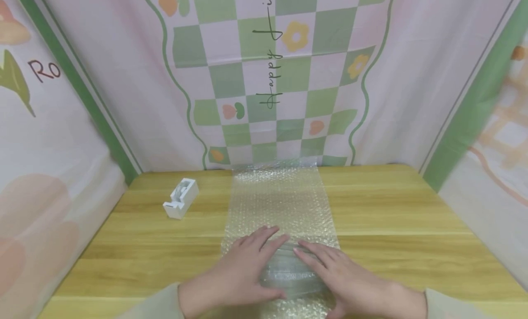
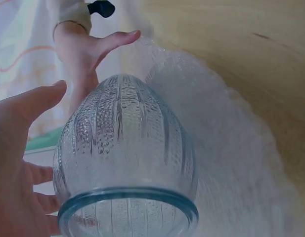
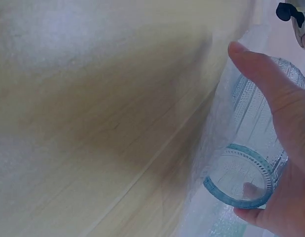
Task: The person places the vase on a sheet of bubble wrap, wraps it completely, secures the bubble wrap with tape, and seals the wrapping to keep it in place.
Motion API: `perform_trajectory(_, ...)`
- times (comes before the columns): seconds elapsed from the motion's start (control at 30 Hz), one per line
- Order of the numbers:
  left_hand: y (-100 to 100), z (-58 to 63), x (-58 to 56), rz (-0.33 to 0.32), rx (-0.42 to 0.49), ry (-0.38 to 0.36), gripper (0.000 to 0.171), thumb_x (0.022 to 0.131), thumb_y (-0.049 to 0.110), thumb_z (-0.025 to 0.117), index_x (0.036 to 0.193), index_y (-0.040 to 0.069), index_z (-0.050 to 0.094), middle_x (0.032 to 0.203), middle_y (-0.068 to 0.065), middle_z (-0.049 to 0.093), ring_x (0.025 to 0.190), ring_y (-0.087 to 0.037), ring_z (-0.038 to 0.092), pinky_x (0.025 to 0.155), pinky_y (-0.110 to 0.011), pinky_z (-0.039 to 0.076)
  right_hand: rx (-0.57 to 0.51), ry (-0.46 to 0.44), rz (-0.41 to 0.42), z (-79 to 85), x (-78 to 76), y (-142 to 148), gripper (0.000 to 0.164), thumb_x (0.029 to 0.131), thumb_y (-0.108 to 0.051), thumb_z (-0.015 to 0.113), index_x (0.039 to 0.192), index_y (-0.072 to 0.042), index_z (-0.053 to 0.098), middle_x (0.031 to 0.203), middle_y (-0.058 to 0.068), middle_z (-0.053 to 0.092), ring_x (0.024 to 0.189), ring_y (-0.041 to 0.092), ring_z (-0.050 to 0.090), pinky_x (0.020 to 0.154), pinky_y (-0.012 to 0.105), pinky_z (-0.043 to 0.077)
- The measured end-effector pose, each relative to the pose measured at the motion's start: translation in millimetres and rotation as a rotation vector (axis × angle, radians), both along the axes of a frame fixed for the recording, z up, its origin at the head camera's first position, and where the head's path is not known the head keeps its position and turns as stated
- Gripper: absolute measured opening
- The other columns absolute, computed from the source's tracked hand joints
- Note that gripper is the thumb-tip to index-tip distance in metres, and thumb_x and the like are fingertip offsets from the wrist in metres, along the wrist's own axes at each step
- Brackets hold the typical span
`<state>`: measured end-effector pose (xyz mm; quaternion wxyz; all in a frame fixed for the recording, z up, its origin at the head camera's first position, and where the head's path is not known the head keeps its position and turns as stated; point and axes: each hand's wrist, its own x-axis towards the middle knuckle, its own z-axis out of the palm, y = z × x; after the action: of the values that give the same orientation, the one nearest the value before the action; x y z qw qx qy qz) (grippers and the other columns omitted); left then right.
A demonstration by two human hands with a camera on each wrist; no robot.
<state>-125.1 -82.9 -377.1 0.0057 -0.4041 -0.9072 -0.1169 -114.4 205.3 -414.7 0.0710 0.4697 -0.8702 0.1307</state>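
A ribbed clear glass vase (image 1: 290,277) lies on its side on a long strip of bubble wrap (image 1: 278,200). In the left wrist view the vase (image 2: 125,143) points its thick round rim toward the camera. My left hand (image 1: 243,271) is at the vase's left side, fingers spread and fairly straight, thumb apart from the glass. My right hand (image 1: 350,280) is at its right side, fingers stretched over the top. In the right wrist view the right thumb (image 3: 271,81) reaches across the vase, with a fingertip near the rim. Whether the fingertips press the glass, I cannot tell.
A white tape dispenser (image 1: 181,199) stands on the wooden table (image 1: 379,209), to the left of the bubble wrap. The wrap's far end reaches the table's back edge, against a patterned curtain (image 1: 276,80). More printed cloth hangs at both sides.
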Motion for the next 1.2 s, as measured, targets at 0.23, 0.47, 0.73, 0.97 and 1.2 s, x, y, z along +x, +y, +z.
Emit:
perform_trajectory(0.23,12.6,-4.5,0.3,0.062,-0.070,-0.064,0.111,0.081,0.075,0.068,0.163,0.015,0.023,0.160,-0.015,0.037,0.142,-0.035,0.042,0.105,-0.062,0.045,0.018,0.037,-0.018,1.7,3.3,-0.5,0.126,0.070,-0.082,0.067,0.163,-0.009,0.021,0.168,0.012,0.020,0.142,0.040,0.038,0.100,0.066,0.045)
perform_trajectory(0.47,15.2,-9.5,-1.9,0.087,-0.073,0.025,0.109,0.073,0.075,0.076,0.156,0.015,0.040,0.146,-0.010,0.054,0.130,-0.033,0.054,0.099,-0.057,0.052,0.046,0.141,-0.018,0.3,7.7,4.7,0.124,0.072,-0.084,0.061,0.163,-0.009,0.023,0.165,0.020,0.024,0.140,0.039,0.041,0.096,0.062,0.050)
perform_trajectory(0.73,13.9,-11.2,-8.1,0.070,-0.074,0.021,0.105,0.074,0.076,0.075,0.154,0.015,0.043,0.144,-0.008,0.056,0.127,-0.029,0.057,0.096,-0.055,0.055,0.046,0.103,-0.012,-5.4,10.1,1.9,0.124,0.068,-0.039,0.092,0.163,-0.006,0.019,0.167,0.022,0.018,0.139,0.044,0.039,0.096,0.065,0.050)
perform_trajectory(0.97,12.8,-10.0,-11.0,0.063,-0.070,0.012,0.104,0.074,0.076,0.074,0.154,0.015,0.044,0.144,-0.008,0.056,0.127,-0.029,0.057,0.094,-0.054,0.055,0.063,0.159,-0.055,-9.9,9.6,-3.8,0.124,0.061,-0.021,0.090,0.162,-0.005,0.021,0.164,0.026,0.023,0.136,0.047,0.043,0.097,0.063,0.050)
perform_trajectory(1.2,12.4,-8.9,-13.3,0.054,-0.063,0.001,0.104,0.075,0.075,0.075,0.153,0.014,0.045,0.145,-0.009,0.055,0.127,-0.029,0.056,0.096,-0.053,0.055,0.096,0.222,-0.099,-13.7,11.3,-7.2,0.131,0.057,-0.032,0.096,0.161,-0.004,0.022,0.162,0.028,0.024,0.133,0.049,0.046,0.097,0.064,0.049)
